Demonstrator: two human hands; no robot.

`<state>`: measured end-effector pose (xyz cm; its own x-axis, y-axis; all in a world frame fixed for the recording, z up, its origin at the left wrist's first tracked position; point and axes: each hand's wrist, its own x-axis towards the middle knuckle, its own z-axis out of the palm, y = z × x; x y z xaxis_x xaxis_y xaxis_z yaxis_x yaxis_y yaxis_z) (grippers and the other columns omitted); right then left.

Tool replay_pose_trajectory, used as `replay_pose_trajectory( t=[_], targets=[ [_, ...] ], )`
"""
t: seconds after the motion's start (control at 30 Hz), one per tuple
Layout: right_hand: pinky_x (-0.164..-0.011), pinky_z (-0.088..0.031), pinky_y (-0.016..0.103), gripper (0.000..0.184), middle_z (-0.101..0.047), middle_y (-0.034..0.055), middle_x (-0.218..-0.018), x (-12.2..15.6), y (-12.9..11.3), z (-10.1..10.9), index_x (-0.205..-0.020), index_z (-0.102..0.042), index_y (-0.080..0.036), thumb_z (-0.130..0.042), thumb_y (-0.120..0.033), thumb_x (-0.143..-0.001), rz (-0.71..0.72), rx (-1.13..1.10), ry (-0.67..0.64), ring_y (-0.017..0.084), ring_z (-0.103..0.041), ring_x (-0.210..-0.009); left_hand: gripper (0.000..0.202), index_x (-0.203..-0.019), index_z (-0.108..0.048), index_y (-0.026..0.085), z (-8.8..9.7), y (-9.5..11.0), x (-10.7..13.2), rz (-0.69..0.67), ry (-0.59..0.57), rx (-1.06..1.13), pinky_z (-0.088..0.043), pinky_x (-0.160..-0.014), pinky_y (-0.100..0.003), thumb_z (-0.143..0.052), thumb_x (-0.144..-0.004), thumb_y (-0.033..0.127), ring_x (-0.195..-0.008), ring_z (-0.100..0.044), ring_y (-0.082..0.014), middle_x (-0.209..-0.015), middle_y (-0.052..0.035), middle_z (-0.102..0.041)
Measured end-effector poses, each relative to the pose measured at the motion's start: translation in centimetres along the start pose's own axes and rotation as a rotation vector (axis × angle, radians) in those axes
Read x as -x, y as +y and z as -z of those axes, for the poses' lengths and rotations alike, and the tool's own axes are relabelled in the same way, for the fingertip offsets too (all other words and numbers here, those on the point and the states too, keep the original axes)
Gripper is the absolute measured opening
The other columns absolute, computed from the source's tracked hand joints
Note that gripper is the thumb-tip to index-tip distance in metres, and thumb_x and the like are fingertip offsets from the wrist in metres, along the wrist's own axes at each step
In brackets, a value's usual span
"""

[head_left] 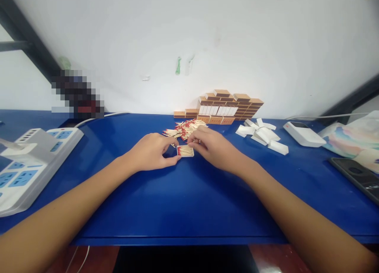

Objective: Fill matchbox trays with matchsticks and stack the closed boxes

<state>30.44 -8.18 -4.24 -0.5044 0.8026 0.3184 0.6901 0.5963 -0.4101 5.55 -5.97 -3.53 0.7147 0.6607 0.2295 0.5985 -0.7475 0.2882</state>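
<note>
A small white matchbox tray (185, 151) filled with red-tipped matches lies on the blue table (189, 202) between my hands. My left hand (154, 150) pinches its left edge with thumb and fingers. My right hand (211, 145) is curled against its right side, fingers closed at the tray's top edge. Just behind the tray lies a loose pile of matches (185, 128).
Brown matchboxes (227, 106) are stacked against the wall. Several empty white trays (263, 135) lie to the right, then a white device (302, 133), a patterned bag (352, 140) and a dark phone (357, 176). White power strips (29, 162) sit at the left.
</note>
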Motion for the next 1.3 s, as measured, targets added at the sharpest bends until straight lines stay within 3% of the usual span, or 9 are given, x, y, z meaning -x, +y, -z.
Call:
replay_pose_trajectory(
  t=[0.1, 0.27, 0.43, 0.6, 0.83, 1.1, 1.3],
  targets=[
    [-0.076, -0.043, 0.03, 0.01, -0.06, 0.0064, -0.1, -0.1, 1.6, 0.7, -0.098, -0.065, -0.02, -0.056, -0.018, -0.102, 0.0, 0.041, 0.028, 0.019, -0.057, -0.085, 0.029, -0.104, -0.075, 0.019, 0.0, 0.0, 0.0, -0.012, 0.016, 0.008, -0.032, -0.057, -0.026, -0.069, -0.087, 0.041, -0.05, -0.046, -0.0106, -0.057, 0.0064, -0.053],
    [-0.073, -0.041, 0.029, 0.01, -0.06, 0.0053, -0.096, -0.2, 2.9, 0.6, -0.098, -0.07, -0.02, -0.06, -0.02, -0.101, -0.032, 0.032, -0.044, 0.018, -0.057, -0.082, 0.03, -0.104, -0.076, 0.018, -0.2, 0.2, 0.0, -0.018, -0.017, 0.031, -0.033, -0.057, -0.025, -0.071, -0.086, 0.041, -0.051, -0.049, -0.0104, -0.058, 0.006, -0.055],
    [-0.073, -0.042, 0.03, 0.007, -0.061, 0.0062, -0.101, -0.1, 2.6, 0.4, -0.103, -0.069, -0.02, -0.063, -0.022, -0.1, -0.065, 0.066, -0.064, 0.019, -0.058, -0.084, 0.028, -0.103, -0.076, 0.019, -0.2, 0.3, 0.0, 0.004, 0.01, 0.106, -0.033, -0.056, -0.024, -0.074, -0.084, 0.039, -0.051, -0.048, -0.0097, -0.058, 0.0066, -0.055],
    [-0.073, -0.041, 0.031, 0.005, -0.059, 0.0064, -0.102, 0.0, 2.4, 0.3, -0.095, -0.063, -0.019, -0.062, -0.02, -0.099, -0.098, 0.105, -0.088, 0.019, -0.057, -0.084, 0.027, -0.102, -0.077, 0.019, -0.5, 0.2, 0.0, 0.01, -0.034, 0.126, -0.032, -0.055, -0.024, -0.074, -0.085, 0.04, -0.05, -0.048, -0.0093, -0.058, 0.0066, -0.055],
    [-0.071, -0.04, 0.031, 0.011, -0.06, 0.0064, -0.1, 0.1, 2.8, 0.3, -0.09, -0.058, -0.02, -0.059, -0.02, -0.1, -0.129, 0.08, -0.091, 0.019, -0.056, -0.083, 0.027, -0.102, -0.077, 0.019, -0.7, 0.1, 0.0, 0.024, -0.009, 0.109, -0.032, -0.055, -0.024, -0.074, -0.085, 0.04, -0.05, -0.049, -0.0094, -0.058, 0.0069, -0.054],
    [-0.072, -0.041, 0.031, 0.013, -0.06, 0.005, -0.096, 0.2, 1.5, 1.1, -0.091, -0.058, -0.021, -0.057, -0.026, -0.103, -0.089, -0.033, 0.006, 0.018, -0.054, -0.081, 0.027, -0.101, -0.076, 0.019, -0.7, -0.1, 0.0, 0.043, 0.016, 0.078, -0.03, -0.055, -0.025, -0.072, -0.086, 0.041, -0.048, -0.046, -0.0095, -0.056, 0.0068, -0.054],
    [-0.074, -0.044, 0.031, 0.011, -0.062, 0.0046, -0.097, 0.6, 0.4, 0.0, -0.093, -0.06, -0.021, -0.056, -0.025, -0.103, -0.042, -0.13, -0.089, 0.018, -0.057, -0.084, 0.03, -0.103, -0.077, 0.019, -0.4, -0.1, -0.2, 0.062, -0.008, 0.053, -0.032, -0.056, -0.026, -0.071, -0.085, 0.042, -0.05, -0.048, -0.0104, -0.058, 0.0058, -0.055]
  ],
)
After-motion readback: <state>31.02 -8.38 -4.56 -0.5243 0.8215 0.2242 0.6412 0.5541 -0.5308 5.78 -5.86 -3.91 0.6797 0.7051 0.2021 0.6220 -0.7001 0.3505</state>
